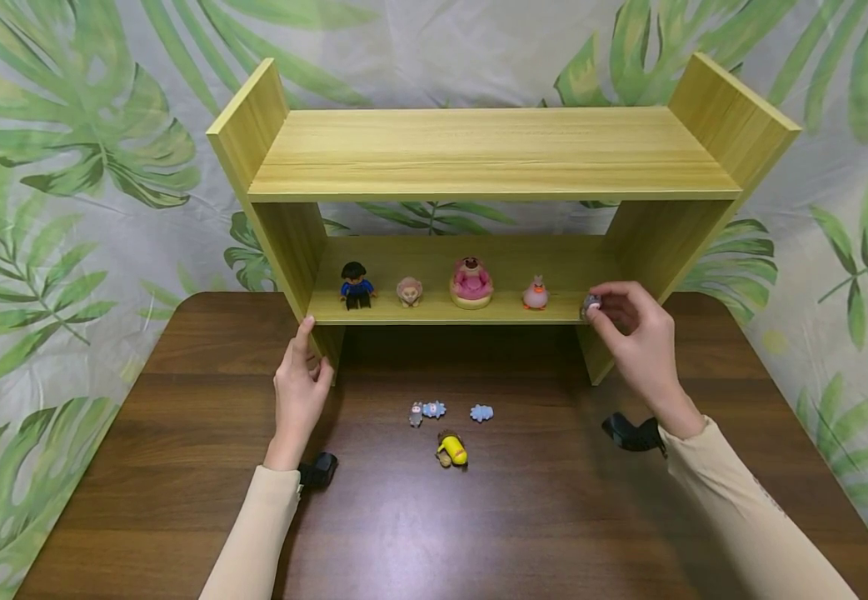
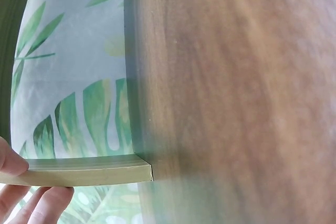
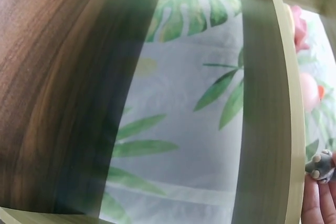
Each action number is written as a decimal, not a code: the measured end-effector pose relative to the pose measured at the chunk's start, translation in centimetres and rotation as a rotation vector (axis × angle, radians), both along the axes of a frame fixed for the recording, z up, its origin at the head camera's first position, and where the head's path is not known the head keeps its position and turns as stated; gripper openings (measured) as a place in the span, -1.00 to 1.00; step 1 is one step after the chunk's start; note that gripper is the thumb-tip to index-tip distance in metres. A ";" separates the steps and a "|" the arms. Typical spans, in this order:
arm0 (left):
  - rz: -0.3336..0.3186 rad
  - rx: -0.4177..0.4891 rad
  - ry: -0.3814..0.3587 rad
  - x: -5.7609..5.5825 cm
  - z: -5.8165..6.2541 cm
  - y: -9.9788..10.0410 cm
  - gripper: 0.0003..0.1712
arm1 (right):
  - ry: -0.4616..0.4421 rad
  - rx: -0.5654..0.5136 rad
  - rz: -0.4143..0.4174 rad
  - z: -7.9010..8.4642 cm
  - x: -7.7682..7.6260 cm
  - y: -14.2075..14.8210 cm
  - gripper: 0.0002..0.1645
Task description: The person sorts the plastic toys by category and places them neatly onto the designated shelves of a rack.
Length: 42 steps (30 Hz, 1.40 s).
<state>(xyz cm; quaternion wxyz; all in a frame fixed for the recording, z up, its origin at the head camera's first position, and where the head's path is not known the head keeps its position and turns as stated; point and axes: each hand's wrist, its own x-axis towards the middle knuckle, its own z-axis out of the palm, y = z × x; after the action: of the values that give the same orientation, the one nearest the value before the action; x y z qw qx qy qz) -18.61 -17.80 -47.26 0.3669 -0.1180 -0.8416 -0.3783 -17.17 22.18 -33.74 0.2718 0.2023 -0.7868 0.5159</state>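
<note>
At the right end of the middle shelf board, my right hand [image 1: 640, 333] pinches a small grey toy figure [image 1: 591, 306] between thumb and fingers. In the right wrist view the grey figure [image 3: 321, 167] overlaps the board's edge. My left hand [image 1: 303, 385] grips the left side panel of the wooden shelf [image 1: 434, 185]; the left wrist view has fingers on both faces of that panel [image 2: 100, 174]. Along the middle board stand a figure in a blue top [image 1: 356, 287], a small pale pink figure [image 1: 409, 292], a pink bear on a round base [image 1: 471, 283] and a pink duck [image 1: 535, 294].
The shelf stands at the back of a brown wooden table [image 1: 404, 533]. In front of it lie a small grey figure [image 1: 415, 415], two light blue figures [image 1: 434, 409] [image 1: 482, 412] and a yellow and brown toy [image 1: 452, 450]. A leaf-patterned cloth [image 1: 104, 108] hangs behind.
</note>
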 end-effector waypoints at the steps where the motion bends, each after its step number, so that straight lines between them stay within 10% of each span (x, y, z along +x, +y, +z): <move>1: -0.001 0.000 -0.005 0.0 0.0 0.0 0.01 | -0.003 0.002 -0.004 0.1 0.0 -0.1 -0.77; 20: 0.005 -0.005 0.005 0.0 -0.1 0.0 0.04 | -0.042 0.059 -0.089 -2.1 -3.1 1.4 -0.75; 42: 0.012 -0.005 0.024 -0.2 -0.2 0.0 0.04 | -0.036 0.058 -0.043 0.2 -1.2 -0.2 -0.68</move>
<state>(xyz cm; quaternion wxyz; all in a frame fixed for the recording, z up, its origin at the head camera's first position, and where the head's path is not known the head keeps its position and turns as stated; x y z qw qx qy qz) -18.82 -17.83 -47.49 0.3788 -0.1184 -0.8389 -0.3723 -18.36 21.95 -33.52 0.2627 0.1836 -0.8104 0.4905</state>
